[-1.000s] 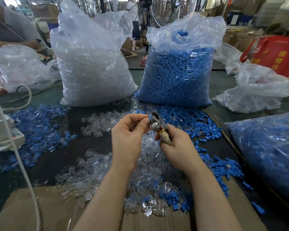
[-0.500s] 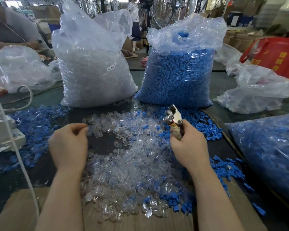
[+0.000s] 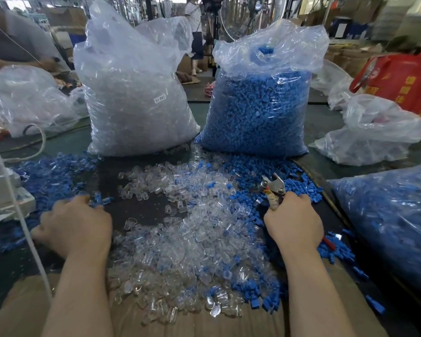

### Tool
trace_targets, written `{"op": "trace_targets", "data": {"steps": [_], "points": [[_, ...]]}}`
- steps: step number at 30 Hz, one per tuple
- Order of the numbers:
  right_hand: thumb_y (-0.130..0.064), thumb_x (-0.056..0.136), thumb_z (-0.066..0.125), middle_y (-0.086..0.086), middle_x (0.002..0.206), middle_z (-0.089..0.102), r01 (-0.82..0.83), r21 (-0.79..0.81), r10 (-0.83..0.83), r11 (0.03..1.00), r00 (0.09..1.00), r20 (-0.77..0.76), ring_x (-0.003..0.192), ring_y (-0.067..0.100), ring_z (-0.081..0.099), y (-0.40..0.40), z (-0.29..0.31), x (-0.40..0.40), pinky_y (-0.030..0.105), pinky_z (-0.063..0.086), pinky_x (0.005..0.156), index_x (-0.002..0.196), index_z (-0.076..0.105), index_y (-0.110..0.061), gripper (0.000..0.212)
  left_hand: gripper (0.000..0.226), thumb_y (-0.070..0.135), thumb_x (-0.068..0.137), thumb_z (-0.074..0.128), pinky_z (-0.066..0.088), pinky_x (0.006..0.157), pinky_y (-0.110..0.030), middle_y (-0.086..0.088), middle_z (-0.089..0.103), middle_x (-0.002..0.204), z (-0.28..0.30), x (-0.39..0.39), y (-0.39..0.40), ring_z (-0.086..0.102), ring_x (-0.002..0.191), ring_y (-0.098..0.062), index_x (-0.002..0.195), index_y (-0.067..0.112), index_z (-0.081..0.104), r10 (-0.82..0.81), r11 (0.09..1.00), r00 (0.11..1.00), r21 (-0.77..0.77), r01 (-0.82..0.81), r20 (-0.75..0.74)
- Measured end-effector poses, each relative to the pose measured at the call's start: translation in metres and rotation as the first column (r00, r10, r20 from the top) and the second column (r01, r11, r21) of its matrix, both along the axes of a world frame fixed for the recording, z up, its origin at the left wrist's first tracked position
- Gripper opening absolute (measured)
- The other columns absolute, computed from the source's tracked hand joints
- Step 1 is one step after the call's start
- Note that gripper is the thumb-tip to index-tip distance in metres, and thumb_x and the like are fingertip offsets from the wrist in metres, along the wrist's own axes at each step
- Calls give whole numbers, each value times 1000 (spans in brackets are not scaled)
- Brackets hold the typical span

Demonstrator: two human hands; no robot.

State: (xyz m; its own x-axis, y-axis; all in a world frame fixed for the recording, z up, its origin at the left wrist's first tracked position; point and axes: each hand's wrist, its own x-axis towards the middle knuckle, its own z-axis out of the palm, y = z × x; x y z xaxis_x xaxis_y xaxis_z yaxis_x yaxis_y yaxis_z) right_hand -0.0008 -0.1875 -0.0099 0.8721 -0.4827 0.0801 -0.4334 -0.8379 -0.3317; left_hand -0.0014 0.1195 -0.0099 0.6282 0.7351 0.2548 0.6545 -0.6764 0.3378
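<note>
My right hand point(image 3: 293, 222) grips a small metal plier-like tool point(image 3: 273, 187) by its handle, jaws pointing up and away, over the right side of the table. My left hand point(image 3: 73, 224) lies knuckles-up at the left, its fingertips down among blue pieces and a clear cap point(image 3: 96, 199); the fingers are hidden, so I cannot tell if they hold anything. Between my hands spreads a pile of clear plastic caps point(image 3: 192, 239). Loose blue plastic pieces point(image 3: 253, 171) lie beyond the tool, and another blue heap point(image 3: 49, 176) sits at the left.
Two tall plastic bags stand behind the piles: one of clear caps point(image 3: 136, 93), one of blue pieces point(image 3: 260, 105). A third blue-filled bag point(image 3: 394, 215) lies right. A white cable point(image 3: 22, 222) and white box point(image 3: 0, 190) sit left. Cardboard point(image 3: 204, 322) covers the near edge.
My hands have parted from the tool's jaws. The left hand swept out to the left blue heap; the right hand lowered toward the table with the tool.
</note>
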Motion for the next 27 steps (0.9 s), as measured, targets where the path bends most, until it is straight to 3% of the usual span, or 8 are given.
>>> {"op": "trace_targets", "data": {"steps": [3,6,8,10,13,18,24,27], "points": [[-32,96,54,12,136,38,-45,-34,43,998,996,-76,67,26,44,2,-3,0,34,37,64,118,53,-10,31,38,32,90,67,35,95,-51,-23,57,126,13,2,-17,49,116,-43,125,18,65,-182,983,983,-9,183,37],[-31,96,53,10,137,37,-77,-17,75,997,991,-108,76,27,49,3,-4,1,34,38,67,119,50,-12,30,33,40,91,64,43,97,-46,-9,63,123,23,6,-45,57,110,-32,121,27,66,-434,889,901,-151,432,22],[-30,94,54,9,133,42,-90,-3,89,996,990,-105,85,29,56,4,-4,2,35,38,67,119,49,-14,30,37,42,92,62,46,99,-44,-1,65,122,22,7,-66,61,102,-22,126,29,61,-578,797,813,-259,545,-66],[-28,93,55,9,127,47,-113,2,112,994,989,-92,92,31,60,5,-4,3,35,37,67,117,49,-15,28,43,41,95,58,47,100,-45,-5,60,128,16,7,-82,60,108,-24,135,26,54,-657,740,737,-319,592,-159],[-27,93,55,9,122,51,-126,5,126,992,989,-73,92,32,60,7,-5,3,35,37,68,114,51,-15,25,41,31,98,53,45,101,-42,-11,55,133,10,7,-92,54,117,-30,138,24,50,-687,724,697,-282,630,-207],[-24,91,58,10,119,53,-108,-1,108,994,991,-81,80,29,51,6,-4,4,34,36,66,113,51,-13,25,32,18,93,62,52,89,-34,-4,68,115,7,7,-95,62,103,-22,125,20,62,-679,716,729,-297,632,-84],[-24,91,59,10,107,60,-107,11,108,994,992,-69,76,26,46,8,-5,6,33,37,65,98,45,-15,18,14,21,90,66,48,80,-31,1,66,101,7,8,-92,58,92,-18,103,22,61,-655,723,756,-295,625,-5],[-25,91,60,12,118,54,-82,3,82,997,996,-41,85,29,55,9,-6,6,34,37,67,111,52,-12,25,20,20,91,64,48,83,-31,3,67,107,5,8,-91,60,96,-17,110,25,61,-674,698,738,-317,642,10]]}}
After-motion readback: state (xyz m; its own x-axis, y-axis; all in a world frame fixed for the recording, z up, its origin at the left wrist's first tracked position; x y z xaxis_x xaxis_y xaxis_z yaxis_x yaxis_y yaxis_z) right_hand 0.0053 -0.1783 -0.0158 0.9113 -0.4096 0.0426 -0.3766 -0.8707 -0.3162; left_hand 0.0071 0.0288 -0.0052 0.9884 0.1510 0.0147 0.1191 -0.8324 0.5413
